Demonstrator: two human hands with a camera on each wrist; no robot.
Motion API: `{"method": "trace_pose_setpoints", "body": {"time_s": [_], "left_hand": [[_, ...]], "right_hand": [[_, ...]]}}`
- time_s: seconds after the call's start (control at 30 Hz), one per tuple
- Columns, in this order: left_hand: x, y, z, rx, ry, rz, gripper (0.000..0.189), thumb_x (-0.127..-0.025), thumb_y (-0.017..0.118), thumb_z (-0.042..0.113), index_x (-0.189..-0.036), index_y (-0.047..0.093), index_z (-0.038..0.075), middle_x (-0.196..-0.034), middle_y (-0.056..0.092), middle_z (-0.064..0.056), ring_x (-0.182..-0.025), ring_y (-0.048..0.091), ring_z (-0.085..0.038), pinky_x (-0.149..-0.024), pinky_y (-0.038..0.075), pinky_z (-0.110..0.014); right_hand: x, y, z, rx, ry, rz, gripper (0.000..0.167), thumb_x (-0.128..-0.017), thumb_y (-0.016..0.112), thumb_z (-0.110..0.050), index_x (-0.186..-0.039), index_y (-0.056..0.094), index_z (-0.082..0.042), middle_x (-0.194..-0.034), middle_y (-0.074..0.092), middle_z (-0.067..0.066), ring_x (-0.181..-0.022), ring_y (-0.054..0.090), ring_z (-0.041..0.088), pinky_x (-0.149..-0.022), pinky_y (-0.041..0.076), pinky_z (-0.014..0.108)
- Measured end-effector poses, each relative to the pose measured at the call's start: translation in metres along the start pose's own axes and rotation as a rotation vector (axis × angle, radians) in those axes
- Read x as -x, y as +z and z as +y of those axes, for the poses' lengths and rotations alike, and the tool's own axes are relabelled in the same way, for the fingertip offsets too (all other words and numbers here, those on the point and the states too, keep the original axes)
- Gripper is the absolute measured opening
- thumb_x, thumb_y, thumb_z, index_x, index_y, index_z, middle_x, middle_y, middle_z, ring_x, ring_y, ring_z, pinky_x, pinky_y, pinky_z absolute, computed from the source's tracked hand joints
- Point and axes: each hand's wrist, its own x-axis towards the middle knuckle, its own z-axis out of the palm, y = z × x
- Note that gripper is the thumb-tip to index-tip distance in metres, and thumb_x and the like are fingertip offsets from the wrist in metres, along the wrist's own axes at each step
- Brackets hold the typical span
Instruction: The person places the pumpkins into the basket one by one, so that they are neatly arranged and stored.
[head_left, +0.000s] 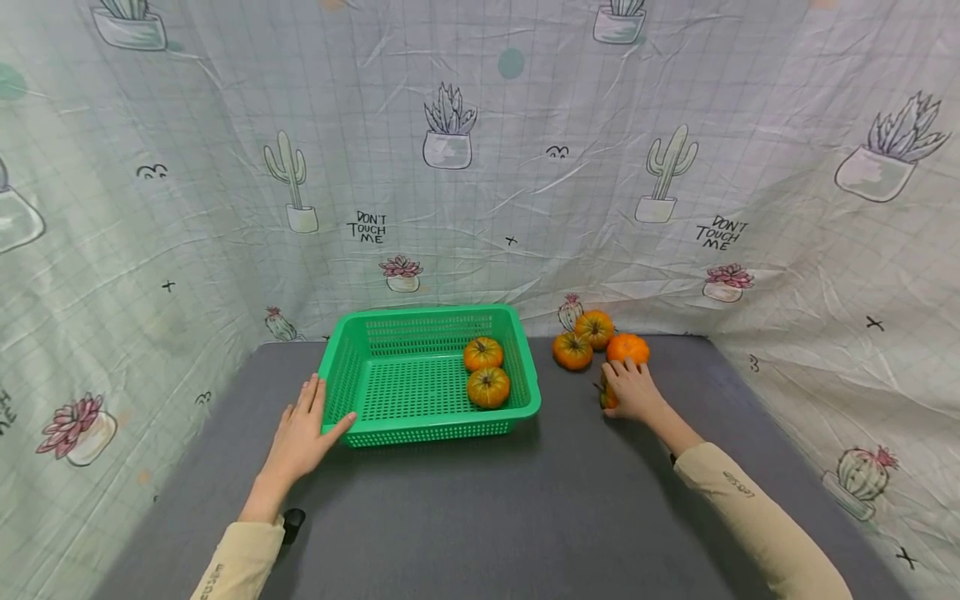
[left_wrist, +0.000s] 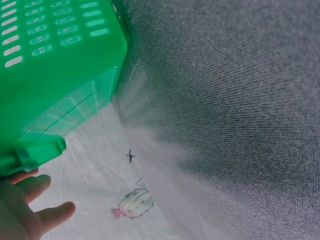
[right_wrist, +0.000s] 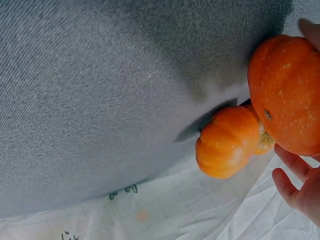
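Note:
My left hand (head_left: 298,437) rests at the left front corner of a green plastic basket (head_left: 427,431), fingers straight and thumb over the rim. The left wrist view shows those fingers (left_wrist: 56,216) by the basket's rim. Inside the basket, two small orange pumpkins (head_left: 488,388) sit toward the right side. To the right of the basket, my right hand (head_left: 636,392) grips a pumpkin (head_left: 606,398), which it partly hides. From the right wrist, this pumpkin (right_wrist: 287,95) appears large between thumb and fingers. Just behind that hand lies a brighter orange pumpkin (head_left: 628,348).
Two more pumpkins, one nearer (head_left: 572,352) and one farther back (head_left: 595,329), lie between the basket and the right hand. A dark grey cloth (head_left: 480,517) covers the table. White printed sheets (head_left: 510,208) hang behind it and at both sides.

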Motion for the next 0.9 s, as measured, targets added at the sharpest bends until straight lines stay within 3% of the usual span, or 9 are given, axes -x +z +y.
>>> {"method": "trace_pose_setpoints", "body": {"time_s": [0.53, 0.9], "left_hand": [[0.0011, -0.0008, 0.0004, 0.001, 0.001, -0.006, 0.087, -0.087, 0.044, 0.054, -0.142, 0.01, -0.004, -0.149, 0.005, -0.023, -0.136, 0.009, -0.041, -0.101, 0.014, -0.064], [0.0013, -0.0008, 0.0003, 0.012, 0.002, -0.012, 0.088, -0.087, 0.043, 0.055, -0.142, 0.008, -0.003, -0.149, 0.003, -0.022, -0.136, 0.009, -0.041, -0.101, 0.013, -0.064]], "right_hand": [[0.0048, 0.0041, 0.0009, 0.026, 0.002, 0.065, 0.073, -0.06, 0.077, -0.046, -0.11, 0.052, 0.001, -0.102, 0.053, 0.019, -0.091, 0.046, 0.036, -0.073, 0.033, 0.05], [0.0073, 0.0034, -0.0042, 0.043, 0.034, 0.083, 0.071, -0.067, 0.065, -0.058, -0.109, 0.056, -0.002, -0.095, 0.051, 0.02, -0.086, 0.046, 0.036, -0.07, 0.033, 0.046]]}}
